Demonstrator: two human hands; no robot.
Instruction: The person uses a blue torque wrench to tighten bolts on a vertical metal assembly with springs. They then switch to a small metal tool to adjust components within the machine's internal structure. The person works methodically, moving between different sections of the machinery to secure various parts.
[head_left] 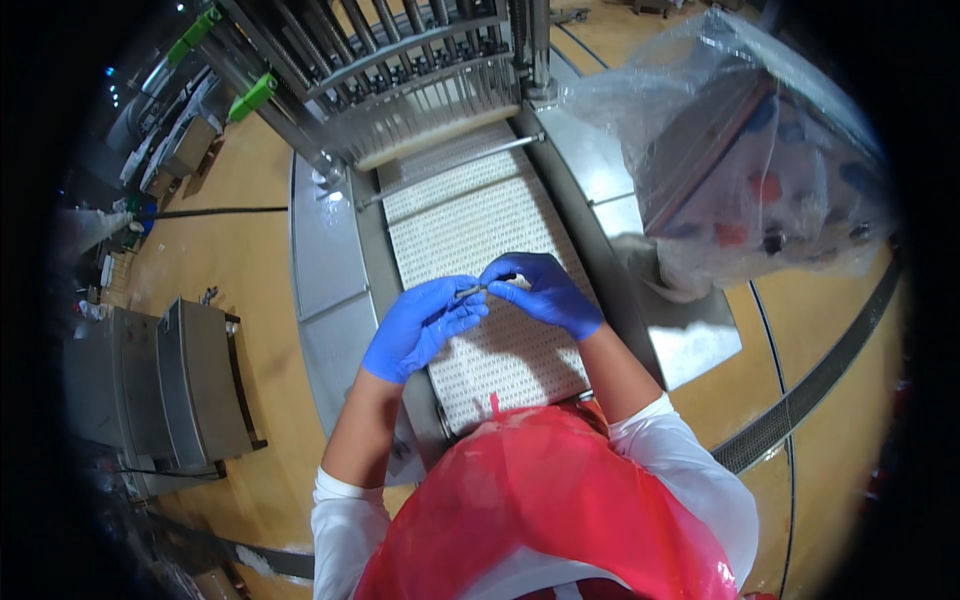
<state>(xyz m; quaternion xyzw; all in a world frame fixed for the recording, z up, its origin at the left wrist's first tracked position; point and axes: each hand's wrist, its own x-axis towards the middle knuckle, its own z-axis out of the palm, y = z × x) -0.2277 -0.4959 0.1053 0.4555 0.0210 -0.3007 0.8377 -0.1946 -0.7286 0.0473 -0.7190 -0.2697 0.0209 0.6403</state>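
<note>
Both my hands wear blue gloves and meet above a white, patterned conveyor belt [480,215]. My left hand [425,318] is closed with its fingertips on a small, dark, slim piece [470,291], too small to name surely. From the other side, my right hand [545,293] pinches the same piece between thumb and forefinger. Parts of the piece are hidden by the gloved fingers. Beyond my hands, at the belt's far end, stands a machine head with rows of metal needles [440,105] above the belt.
Steel side tables [325,240] flank the belt. At the right, clear plastic sheeting covers a control box [750,170]. Steel cabinets [200,385] stand on the yellow floor at the left. Green clamps [253,97] sit on the machine's frame. A floor drain grate [800,405] runs at the right.
</note>
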